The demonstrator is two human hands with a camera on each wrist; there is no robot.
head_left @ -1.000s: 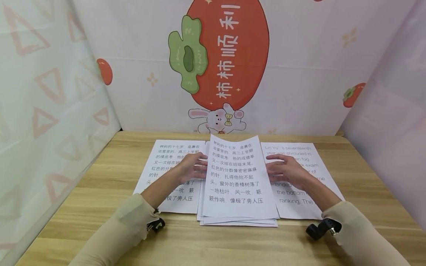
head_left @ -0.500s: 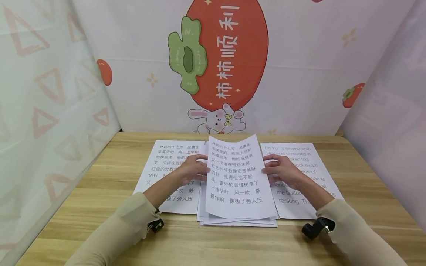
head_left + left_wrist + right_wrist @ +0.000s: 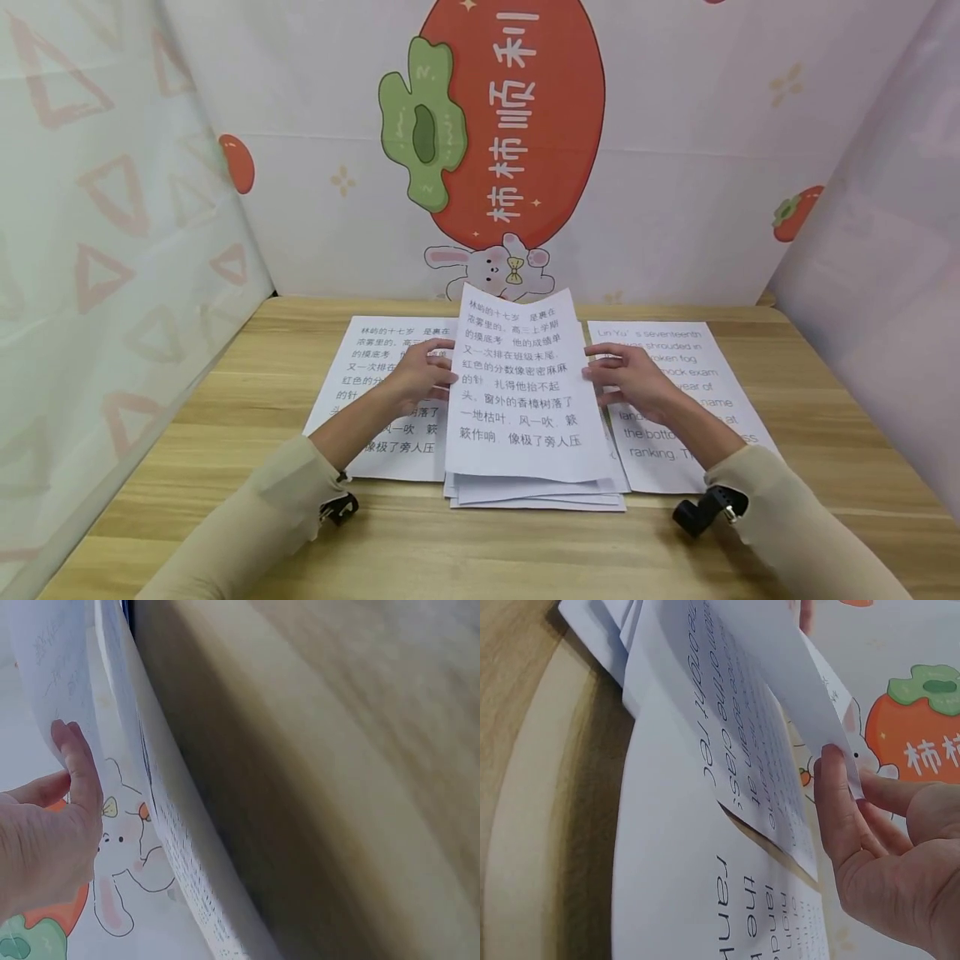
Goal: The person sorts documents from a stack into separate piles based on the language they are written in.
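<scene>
Fingers of the left hand (image 3: 416, 377) and right hand (image 3: 633, 382) pinch the sheet (image 3: 513, 408) by opposite side edges, likely to support it evenly; its far edge sags between the corners. It is held tilted above the middle pile (image 3: 543, 502), between a left page (image 3: 408, 464) and right page (image 3: 712, 421) on the table (image 3: 525, 554).

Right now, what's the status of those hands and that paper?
Left hand and right hand holding lifted paper by opposite side edges. Paper bowed, above the middle stack. Nothing visible in its way.
</scene>
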